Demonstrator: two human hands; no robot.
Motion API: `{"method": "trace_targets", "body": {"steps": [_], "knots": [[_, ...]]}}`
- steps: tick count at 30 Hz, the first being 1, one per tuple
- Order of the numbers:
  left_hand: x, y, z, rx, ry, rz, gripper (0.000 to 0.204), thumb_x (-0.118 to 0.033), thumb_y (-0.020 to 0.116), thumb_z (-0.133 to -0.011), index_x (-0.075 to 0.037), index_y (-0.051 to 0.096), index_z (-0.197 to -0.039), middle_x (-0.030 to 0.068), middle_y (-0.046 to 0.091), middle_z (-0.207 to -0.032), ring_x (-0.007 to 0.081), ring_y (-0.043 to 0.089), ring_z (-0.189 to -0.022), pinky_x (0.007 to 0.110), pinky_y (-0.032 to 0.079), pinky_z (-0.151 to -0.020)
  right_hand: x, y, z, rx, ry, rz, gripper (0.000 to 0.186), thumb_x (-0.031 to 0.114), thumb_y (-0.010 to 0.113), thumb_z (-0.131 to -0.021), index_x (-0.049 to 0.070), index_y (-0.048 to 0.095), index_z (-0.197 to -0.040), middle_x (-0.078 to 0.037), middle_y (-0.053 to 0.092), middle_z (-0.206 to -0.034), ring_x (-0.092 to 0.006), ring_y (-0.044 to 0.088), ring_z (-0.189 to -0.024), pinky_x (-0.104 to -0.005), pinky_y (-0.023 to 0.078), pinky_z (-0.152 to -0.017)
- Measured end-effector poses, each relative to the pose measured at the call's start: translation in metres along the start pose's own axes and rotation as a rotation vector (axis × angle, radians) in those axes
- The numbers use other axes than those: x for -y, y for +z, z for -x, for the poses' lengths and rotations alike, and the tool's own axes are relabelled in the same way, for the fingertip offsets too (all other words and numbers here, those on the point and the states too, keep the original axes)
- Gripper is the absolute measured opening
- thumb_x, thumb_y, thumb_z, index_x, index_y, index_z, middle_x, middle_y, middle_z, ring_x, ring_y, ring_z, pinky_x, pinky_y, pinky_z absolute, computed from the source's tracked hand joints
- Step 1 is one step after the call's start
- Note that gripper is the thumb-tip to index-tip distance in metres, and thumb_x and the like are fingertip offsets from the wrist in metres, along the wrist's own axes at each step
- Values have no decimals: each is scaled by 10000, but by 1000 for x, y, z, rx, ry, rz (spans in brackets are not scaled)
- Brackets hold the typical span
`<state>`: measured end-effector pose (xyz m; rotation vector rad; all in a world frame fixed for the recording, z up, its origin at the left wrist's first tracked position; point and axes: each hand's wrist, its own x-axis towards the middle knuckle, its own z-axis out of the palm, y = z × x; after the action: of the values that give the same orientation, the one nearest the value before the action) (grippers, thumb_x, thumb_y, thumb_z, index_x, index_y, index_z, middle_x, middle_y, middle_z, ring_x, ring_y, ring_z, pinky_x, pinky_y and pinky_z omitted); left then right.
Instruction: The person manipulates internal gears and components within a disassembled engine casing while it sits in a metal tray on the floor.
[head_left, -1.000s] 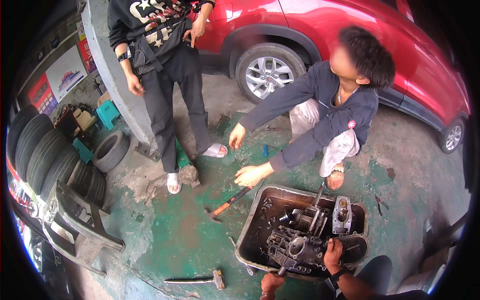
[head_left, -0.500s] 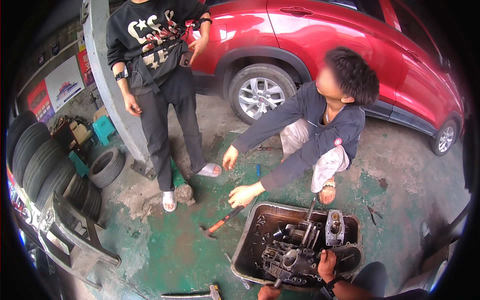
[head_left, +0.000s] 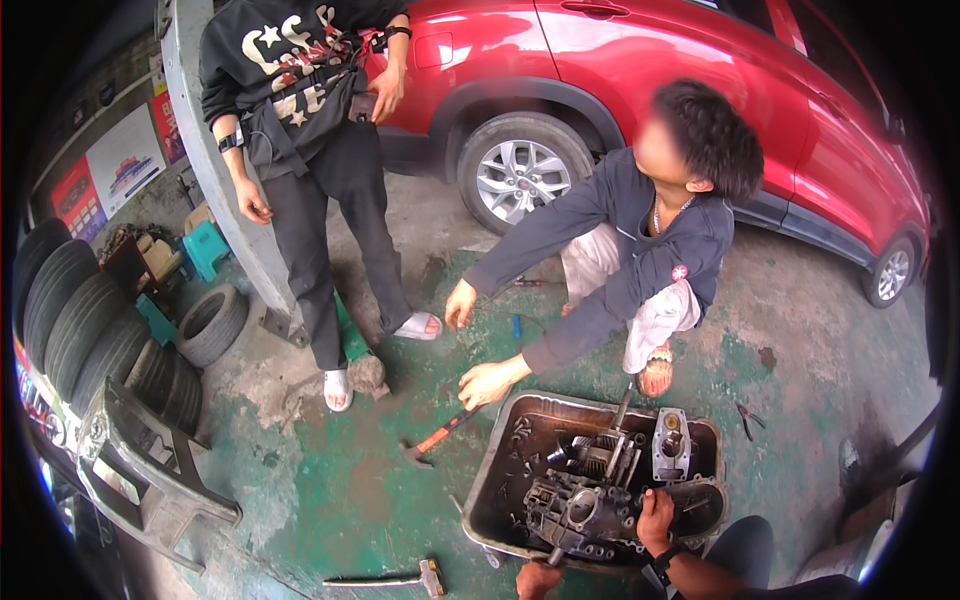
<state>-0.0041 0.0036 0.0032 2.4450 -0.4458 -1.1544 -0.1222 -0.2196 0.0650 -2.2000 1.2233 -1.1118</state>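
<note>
My left hand [head_left: 537,580] is closed at the bottom, around the lower end of a metal shaft [head_left: 556,556] on the greasy gearbox assembly [head_left: 575,520]. My right hand [head_left: 656,522] has its fingers curled over the housing's right side. The assembly lies in a metal tray [head_left: 482,485], with loose bolts [head_left: 522,430] at the left and a flat plate with a bore [head_left: 671,447] at the right. Left of the tray, an orange-and-black hammer [head_left: 437,436] lies on the floor, and a sledgehammer [head_left: 430,577] lies near the lower edge.
A person [head_left: 650,240] squats beyond the tray, hands reaching above the hammer; another [head_left: 340,200] stands by a steel post [head_left: 230,180]. A red car [head_left: 600,60] spans the back. Tires [head_left: 85,330] and a metal frame [head_left: 160,510] crowd the left. Pliers [head_left: 748,420] lie right of the tray.
The view has shifted a little. The standing person's hand at the waist now shows a small dark device. My hands stay on the assembly, with no clear change.
</note>
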Motion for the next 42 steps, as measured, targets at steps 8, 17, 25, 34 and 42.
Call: {"method": "trace_targets", "body": {"steps": [8,17,25,34,42], "knots": [[2,-1,0,11,-21,-2,656,-643,626,-682,-112,670,-1066,163,653,-1067,328,601,-1043,402,476,-885,6,0,-1,-17,-9,-16,296,230,458,-914,18,497,-712,-202,508,-710,-431,473,-699,-513,339,-629],[-2,-5,-2,9,-16,-23,654,-642,628,-679,-111,672,-1059,173,657,-1047,339,607,-1025,410,480,-880,7,-1,-4,32,31,4,322,250,423,-945,1,499,-757,-208,521,-743,-419,480,-744,-495,356,-673],[-6,-3,8,3,-12,-8,647,-629,638,-674,-86,685,-1022,193,658,-1020,350,609,-1016,418,481,-876,-1,-6,2,-30,19,-7,303,241,475,-913,15,501,-711,-204,511,-684,-428,478,-681,-507,341,-614],[-15,-9,7,-97,60,-73,537,-554,589,-756,-66,693,-954,211,656,-966,381,620,-953,455,500,-826,5,1,-4,19,57,-23,314,262,445,-946,12,543,-784,-215,543,-774,-427,493,-758,-498,371,-676],[-13,-12,-3,-70,40,41,500,-544,612,-738,-88,708,-919,206,665,-902,383,634,-892,458,509,-797,-5,6,-4,79,142,-79,288,223,472,-938,-5,578,-797,-202,580,-778,-395,524,-748,-454,397,-685]]}}
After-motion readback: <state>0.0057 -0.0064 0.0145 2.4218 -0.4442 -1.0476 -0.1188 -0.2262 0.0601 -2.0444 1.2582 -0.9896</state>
